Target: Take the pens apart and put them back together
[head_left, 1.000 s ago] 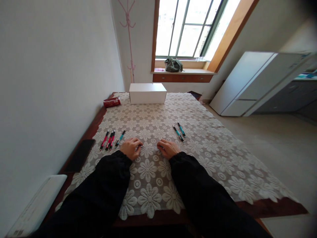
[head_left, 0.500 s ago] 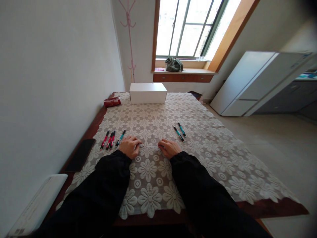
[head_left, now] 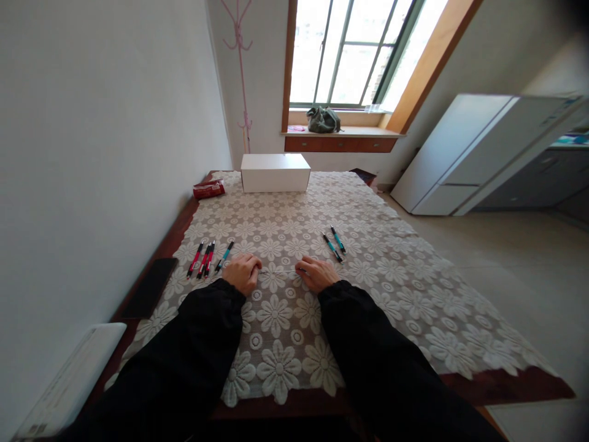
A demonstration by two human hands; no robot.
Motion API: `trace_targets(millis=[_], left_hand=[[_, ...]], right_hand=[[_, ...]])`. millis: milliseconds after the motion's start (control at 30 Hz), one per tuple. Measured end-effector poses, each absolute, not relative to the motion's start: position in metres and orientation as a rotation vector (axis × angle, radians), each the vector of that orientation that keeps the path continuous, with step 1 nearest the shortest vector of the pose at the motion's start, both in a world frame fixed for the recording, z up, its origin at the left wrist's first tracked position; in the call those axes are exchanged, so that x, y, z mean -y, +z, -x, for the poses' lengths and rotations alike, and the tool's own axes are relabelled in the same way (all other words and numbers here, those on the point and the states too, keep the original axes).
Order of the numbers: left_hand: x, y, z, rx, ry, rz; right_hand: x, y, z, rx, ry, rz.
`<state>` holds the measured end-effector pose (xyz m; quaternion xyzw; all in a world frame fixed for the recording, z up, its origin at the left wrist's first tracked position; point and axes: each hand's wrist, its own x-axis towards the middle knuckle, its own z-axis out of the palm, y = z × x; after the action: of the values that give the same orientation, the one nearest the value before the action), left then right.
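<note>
My left hand (head_left: 242, 272) and right hand (head_left: 316, 274) have barely shifted in the last second, each still pinched on an end of a thin pale strip (head_left: 278, 271) stretched between them on the lace-covered surface (head_left: 405, 294). 4 pens (head_left: 207, 258) lie just left, 2 teal pens (head_left: 334, 243) just right; a white box (head_left: 275, 172) stands far back.

Hands (head_left: 280, 274) nudged slightly right; thin strip (head_left: 279, 271) same.

— Any lettering you can read from where you sit?
— None. The red packet (head_left: 208, 189) by my white box (head_left: 275, 172) carries print, but it is too small to read.
</note>
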<state>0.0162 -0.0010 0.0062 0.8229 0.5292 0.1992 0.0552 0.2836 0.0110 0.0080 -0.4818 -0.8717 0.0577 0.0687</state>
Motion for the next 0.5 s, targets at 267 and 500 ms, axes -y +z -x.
trace_targets(millis=[267,500], left_hand=[[0.0018,0.0023,-0.0183,-1.581,0.586,-2.483],[0.0016,0.0011,-0.0188,-1.578,0.551,-2.502]], right_hand=[[-0.0134,0.0064,-0.2871,2.612,0.166,1.534],[-0.0127,0.0097,-0.291,2.583,0.116,1.57]])
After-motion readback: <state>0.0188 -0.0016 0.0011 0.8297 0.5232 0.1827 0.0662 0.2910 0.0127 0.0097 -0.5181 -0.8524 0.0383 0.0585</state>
